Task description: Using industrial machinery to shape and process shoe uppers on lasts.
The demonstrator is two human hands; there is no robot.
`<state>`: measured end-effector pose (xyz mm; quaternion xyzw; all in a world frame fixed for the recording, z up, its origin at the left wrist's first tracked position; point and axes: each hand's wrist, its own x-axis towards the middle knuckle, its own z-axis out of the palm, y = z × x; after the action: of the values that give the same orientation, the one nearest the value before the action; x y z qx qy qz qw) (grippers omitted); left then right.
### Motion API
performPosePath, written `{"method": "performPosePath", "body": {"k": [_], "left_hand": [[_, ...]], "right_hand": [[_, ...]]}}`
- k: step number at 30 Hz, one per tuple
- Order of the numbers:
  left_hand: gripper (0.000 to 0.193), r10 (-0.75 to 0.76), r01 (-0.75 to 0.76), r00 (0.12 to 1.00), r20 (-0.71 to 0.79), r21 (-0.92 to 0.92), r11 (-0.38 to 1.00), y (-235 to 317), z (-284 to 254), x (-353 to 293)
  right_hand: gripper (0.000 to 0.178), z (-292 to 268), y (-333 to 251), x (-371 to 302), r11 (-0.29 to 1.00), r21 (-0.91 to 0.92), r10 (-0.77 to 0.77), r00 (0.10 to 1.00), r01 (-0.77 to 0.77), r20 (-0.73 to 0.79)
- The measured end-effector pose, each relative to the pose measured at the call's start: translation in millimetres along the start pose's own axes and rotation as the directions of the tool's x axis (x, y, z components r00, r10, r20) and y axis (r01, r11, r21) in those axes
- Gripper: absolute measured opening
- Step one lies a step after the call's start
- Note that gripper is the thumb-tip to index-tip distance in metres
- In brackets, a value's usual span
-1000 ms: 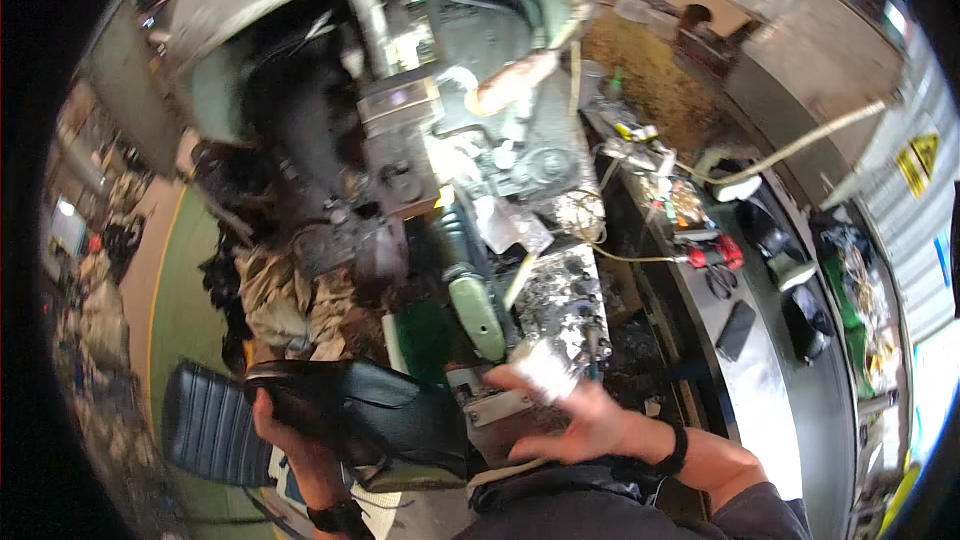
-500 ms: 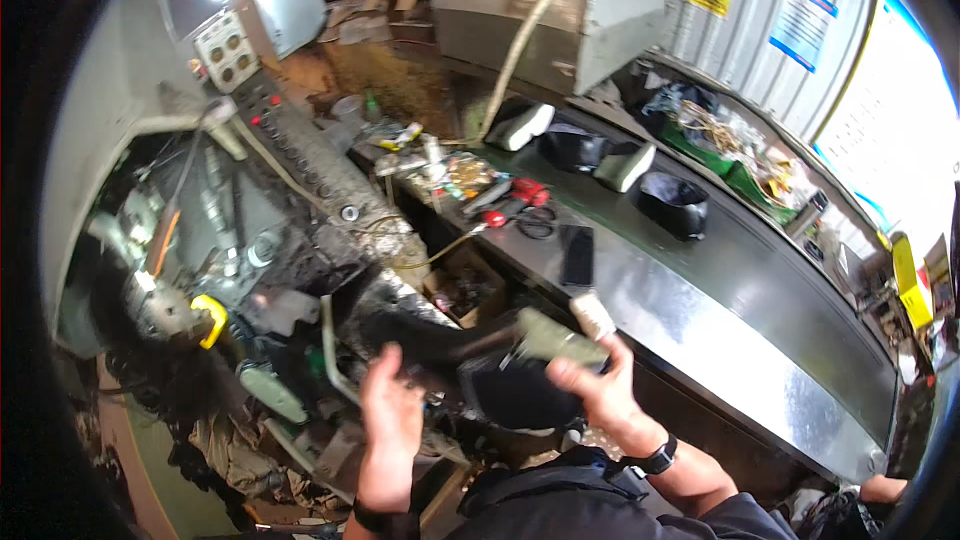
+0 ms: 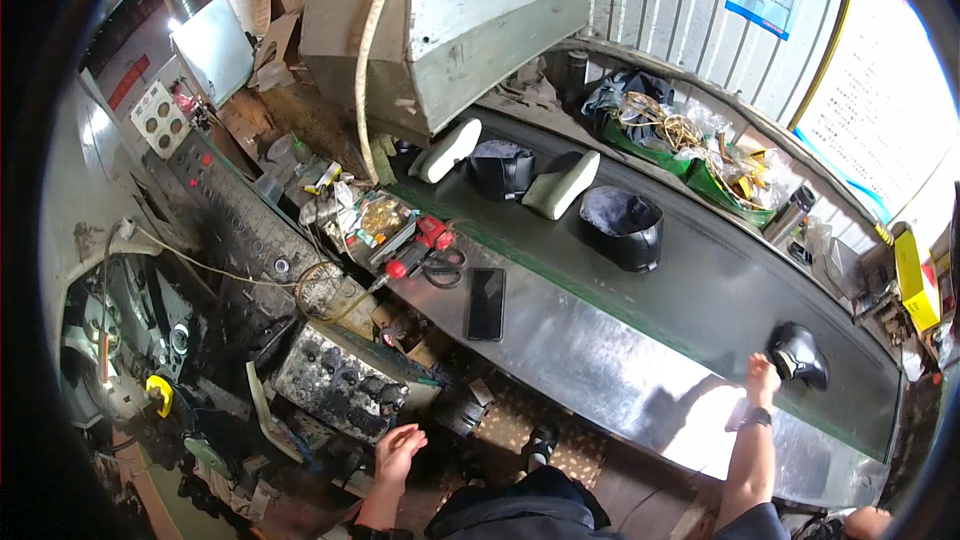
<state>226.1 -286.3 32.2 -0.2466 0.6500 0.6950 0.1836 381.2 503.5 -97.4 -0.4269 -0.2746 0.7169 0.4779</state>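
My right hand (image 3: 762,381) reaches out over the right part of the dark belt (image 3: 720,285). Its fingers are closed at the near edge of a small black boot (image 3: 803,358), which is tilted, with a greyish part showing at its opening. Part of that grip is hidden. My left hand (image 3: 399,452) hangs low in front of me beside a stained metal block (image 3: 335,380), fingers loosely bent and apart, holding nothing. Farther along the belt, two black boots (image 3: 620,225) stand upright, alternating with two pale foot-shaped blocks (image 3: 562,186).
A phone (image 3: 485,304) and a red tool with a hose (image 3: 424,245) lie on the metal ledge at the belt's near side. A grey metal hood (image 3: 470,40) rises over the far end. Green trays (image 3: 715,180) of scraps line the wall. Machinery stands at left.
My right hand has swung from in front of my body out to the right over the belt, and the black boot is there now. The left hand stays low, now empty and apart from it.
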Motion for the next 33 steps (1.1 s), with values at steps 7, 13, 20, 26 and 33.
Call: {"method": "performPosePath", "body": {"k": [7,13,20,26,33], "left_hand": [[0.026,0.005,0.007,0.995,-0.101,0.119,0.993,20,9,-12],[0.033,-0.020,0.039,0.997,-0.078,0.253,0.967,47,30,6],[0.031,0.096,-0.133,0.990,0.108,0.422,0.897,78,49,74],[0.028,0.216,-0.598,0.741,0.635,0.479,0.643,135,191,165],[0.069,0.506,-0.917,0.382,0.773,0.384,0.106,157,413,307]], "right_hand": [[0.107,280,189,-184,0.791,-0.318,0.611,0.708,-0.523,0.355],[0.105,349,233,-136,0.865,-0.114,0.500,0.861,-0.489,0.095],[0.079,349,194,-61,0.899,-0.288,0.369,0.925,-0.329,0.094],[0.066,278,97,-144,0.670,-0.628,0.083,0.801,0.395,0.592],[0.061,105,21,-306,-0.021,-0.949,0.045,0.948,0.315,0.314]]}}
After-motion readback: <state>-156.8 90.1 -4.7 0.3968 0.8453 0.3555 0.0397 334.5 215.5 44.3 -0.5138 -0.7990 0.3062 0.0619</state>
